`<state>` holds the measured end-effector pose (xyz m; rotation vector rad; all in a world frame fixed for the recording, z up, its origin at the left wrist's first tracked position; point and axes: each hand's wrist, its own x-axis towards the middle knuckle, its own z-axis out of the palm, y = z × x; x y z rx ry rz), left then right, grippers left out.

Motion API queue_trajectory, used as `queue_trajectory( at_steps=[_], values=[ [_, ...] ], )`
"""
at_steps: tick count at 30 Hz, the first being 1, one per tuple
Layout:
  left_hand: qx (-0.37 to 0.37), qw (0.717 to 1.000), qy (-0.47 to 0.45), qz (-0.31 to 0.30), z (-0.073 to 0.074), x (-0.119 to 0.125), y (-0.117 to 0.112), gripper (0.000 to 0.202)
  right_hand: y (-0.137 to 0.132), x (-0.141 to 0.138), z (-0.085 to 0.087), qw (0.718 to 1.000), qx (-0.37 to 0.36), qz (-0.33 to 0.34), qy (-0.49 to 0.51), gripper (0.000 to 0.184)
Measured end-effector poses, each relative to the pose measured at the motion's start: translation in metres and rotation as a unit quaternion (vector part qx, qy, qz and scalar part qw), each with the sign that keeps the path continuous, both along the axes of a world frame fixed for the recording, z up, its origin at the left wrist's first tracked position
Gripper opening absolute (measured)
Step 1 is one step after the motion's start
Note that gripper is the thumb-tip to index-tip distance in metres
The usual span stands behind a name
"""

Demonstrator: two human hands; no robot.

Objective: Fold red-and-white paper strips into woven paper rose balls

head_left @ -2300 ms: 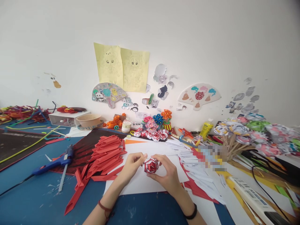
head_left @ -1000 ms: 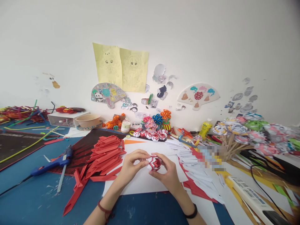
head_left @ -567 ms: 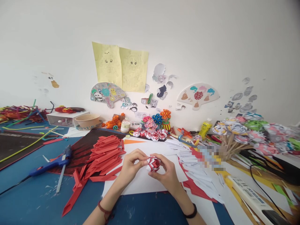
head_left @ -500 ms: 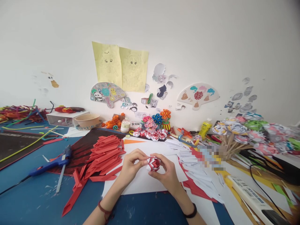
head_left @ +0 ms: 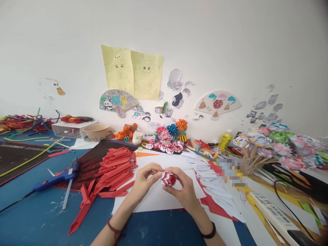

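Observation:
A red and white folded paper flower [head_left: 168,179] is held between my two hands above a white sheet of paper [head_left: 156,202]. My left hand [head_left: 148,178] pinches its left edge with thumb and index finger. Around its right side curve the fingers of my right hand [head_left: 183,188], thumb underneath and fingertips at the top. To the left lies a heap of folded red paper strips [head_left: 112,172]. Folded white paper strips [head_left: 212,188] spread out on the right. Finished red and white flowers [head_left: 170,147] sit in a row behind the sheet.
A blue glue gun [head_left: 55,179] with its cord rests at the left. On the right are a power strip [head_left: 276,213], a black cable and a bunch of paper flowers on stems [head_left: 261,147]. A yellow bottle [head_left: 225,140] and a tan bowl [head_left: 96,132] stand near the wall.
The flower has turned slightly between my fingers, so more of its white-edged side shows. Both hands stay in nearly the same place.

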<state>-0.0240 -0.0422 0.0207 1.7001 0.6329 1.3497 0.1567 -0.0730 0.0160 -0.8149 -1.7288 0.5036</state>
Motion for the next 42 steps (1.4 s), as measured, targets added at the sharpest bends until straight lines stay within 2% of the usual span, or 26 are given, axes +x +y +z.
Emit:
queue_trajectory(
  at_steps=[7, 19, 25, 29, 33, 36, 39, 42],
  values=[
    [-0.005, 1.000, 0.016, -0.003, 0.003, -0.001, -0.001, 0.018, -0.001, 0.000, 0.001, 0.999, 0.029, -0.002, -0.021, 0.040],
    [0.011, 1.000, 0.001, -0.002, -0.004, 0.000, 0.002, 0.017, -0.001, 0.001, -0.001, 0.996, 0.065, -0.020, -0.055, 0.035],
    [-0.046, 0.999, -0.009, -0.011, -0.002, 0.000, 0.003, 0.018, 0.004, 0.002, 0.000, 0.994, 0.074, -0.025, -0.076, 0.039],
    [-0.081, 0.996, -0.015, -0.035, -0.001, 0.004, 0.003, 0.023, 0.005, 0.004, 0.001, 0.993, 0.060, -0.033, -0.092, 0.052],
    [-0.104, 0.993, -0.025, -0.043, -0.002, 0.006, 0.003, 0.028, 0.004, 0.006, 0.000, 0.998, 0.036, -0.048, -0.007, 0.058],
    [-0.086, 0.995, -0.020, -0.056, -0.002, 0.001, 0.004, 0.033, 0.003, 0.008, 0.000, 0.999, 0.009, -0.030, 0.044, 0.048],
    [-0.037, 0.997, 0.026, -0.062, 0.001, -0.005, 0.005, 0.043, 0.003, 0.010, 0.002, 0.998, -0.011, -0.014, 0.058, 0.045],
    [0.011, 0.997, 0.073, -0.026, 0.003, -0.009, 0.005, 0.047, 0.003, 0.010, 0.002, 0.998, -0.015, -0.008, 0.065, 0.047]
  ],
)
